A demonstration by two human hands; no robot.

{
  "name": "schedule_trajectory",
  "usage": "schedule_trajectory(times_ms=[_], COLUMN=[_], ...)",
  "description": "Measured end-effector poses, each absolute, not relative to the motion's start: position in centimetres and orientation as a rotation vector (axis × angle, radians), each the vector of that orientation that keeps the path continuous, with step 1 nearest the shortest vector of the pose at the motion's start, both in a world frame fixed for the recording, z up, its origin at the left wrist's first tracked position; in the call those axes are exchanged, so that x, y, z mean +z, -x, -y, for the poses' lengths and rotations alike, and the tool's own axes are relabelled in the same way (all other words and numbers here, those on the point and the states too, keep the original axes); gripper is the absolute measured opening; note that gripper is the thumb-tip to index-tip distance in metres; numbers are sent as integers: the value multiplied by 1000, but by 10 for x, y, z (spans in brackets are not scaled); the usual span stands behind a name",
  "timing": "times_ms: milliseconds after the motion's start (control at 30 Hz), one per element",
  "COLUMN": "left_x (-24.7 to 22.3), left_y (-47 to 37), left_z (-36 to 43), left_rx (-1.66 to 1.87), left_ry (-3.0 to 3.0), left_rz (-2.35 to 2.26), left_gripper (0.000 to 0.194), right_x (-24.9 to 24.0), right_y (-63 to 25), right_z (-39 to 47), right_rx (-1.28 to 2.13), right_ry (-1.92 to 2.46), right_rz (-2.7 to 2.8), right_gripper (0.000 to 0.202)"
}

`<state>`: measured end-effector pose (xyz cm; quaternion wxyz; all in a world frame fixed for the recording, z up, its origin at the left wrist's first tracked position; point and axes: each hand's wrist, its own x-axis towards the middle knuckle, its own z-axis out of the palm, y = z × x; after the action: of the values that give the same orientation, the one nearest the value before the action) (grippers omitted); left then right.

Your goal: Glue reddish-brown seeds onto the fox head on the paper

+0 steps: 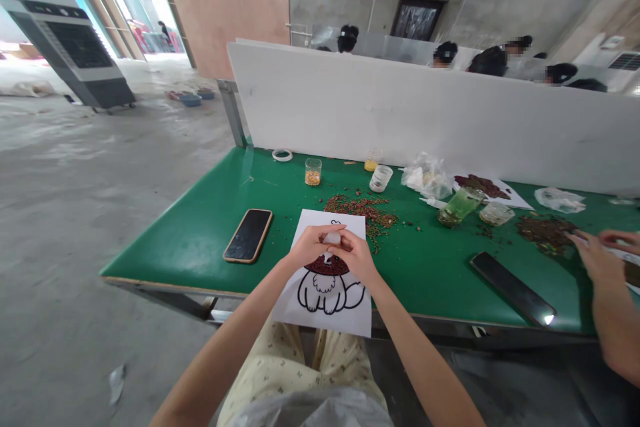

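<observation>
Over the upper part of a paper sheet (287, 307), my left hand (311, 245) and my right hand (357, 255) come together with bent fingers. Between them they hold a small whitish, translucent object (331, 238); its kind is not clear. On the sheet is a black-outlined animal drawing (324, 290) with a fluffy chest and a tail. Dark reddish-brown bits (327, 267) cover part of its head, which my hands partly hide. Just beyond the sheet lies a loose spread of red and green-brown grains (367, 210).
A phone (249, 235) lies left on the green table (190, 213). Behind stand a cup of yellow kernels (313, 173), a clear jar (381, 178) and a tape roll (283, 155). At right are a green jar (460, 207), a lit phone (513, 288) and another person's hands (595, 257).
</observation>
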<state>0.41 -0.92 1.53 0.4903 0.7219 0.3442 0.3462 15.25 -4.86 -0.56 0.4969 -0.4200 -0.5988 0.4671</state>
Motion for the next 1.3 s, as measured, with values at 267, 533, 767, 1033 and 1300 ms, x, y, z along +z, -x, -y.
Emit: schedule_trajectory(times_ms=[267,533,767,1033,1300], left_x=[8,17,17,11,11], left_y=[-7,-11,-14,-16,-16], left_z=[11,18,18,18,19], left_rx=[776,772,783,775,798], left_ry=[-1924,-1928,-1942,-1891,-1816], left_rz=[-886,-852,-834,-800,-783], left_gripper=[63,59,59,61,58], right_x=[-15,-14,-9,-7,-4], right_y=[-156,-157,-161,-165,-166], right_z=[55,62,65,67,67], right_rx=[1086,1078,1076,1058,1049], right_ry=[1070,1051,1035,1066,1094], right_rz=[1413,1400,1399,1430,1453], right_gripper=[27,25,27,27,27])
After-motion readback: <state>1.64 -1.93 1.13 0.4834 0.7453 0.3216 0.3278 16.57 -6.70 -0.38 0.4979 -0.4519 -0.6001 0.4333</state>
